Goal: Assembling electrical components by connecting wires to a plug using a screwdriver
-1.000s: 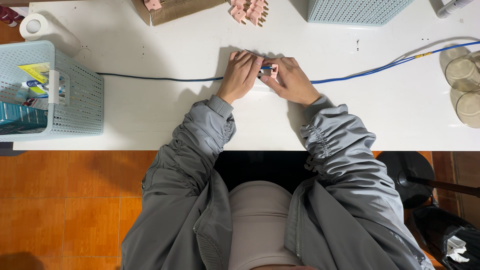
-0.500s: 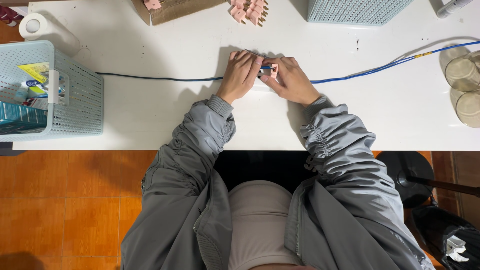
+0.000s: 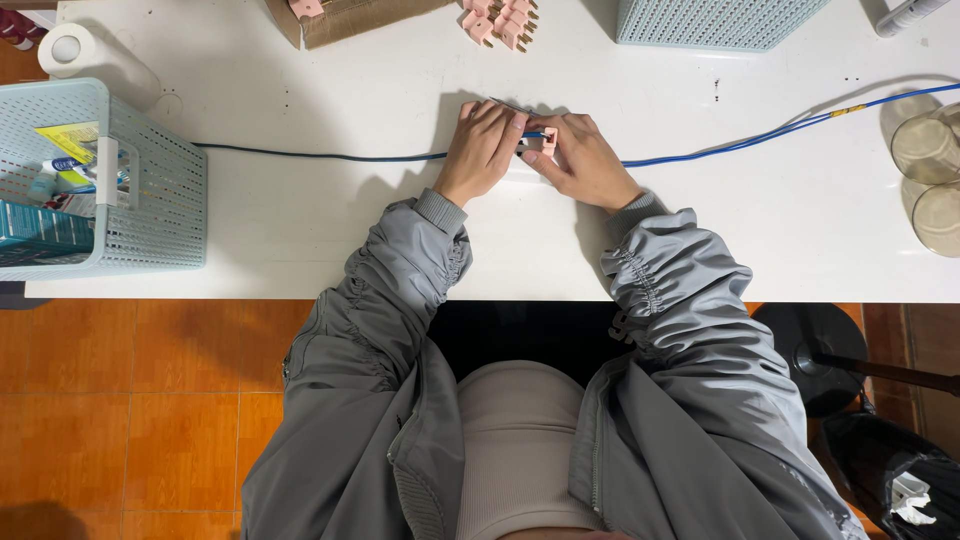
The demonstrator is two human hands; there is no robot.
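**Both hands pinch a small pink piece on the blue cable at mid-tabletop**

The small pink connector [image 3: 547, 141] sits at the middle of the white tabletop [image 3: 300, 215], right where the blue cable [image 3: 720, 146] meets the hands. The right hand [image 3: 583, 160] has its fingers clamped on the pink piece, while the left hand [image 3: 484, 150] has its fingers closed on the cable just beside it, fingertips of both hands touching or nearly so. The cable runs out left toward the pale blue basket [image 3: 150, 200] and right toward the clear cups [image 3: 925, 150]. Further pink connectors [image 3: 500, 20] lie in a loose heap at the far edge, beside a cardboard box [image 3: 350, 15].

Set against the pictures from a second and half a second ago, almost nothing has moved: hands, cable and pink piece keep the same places and the same grip. Judging from that, the work is a fine, held fit rather than a reach or a carry
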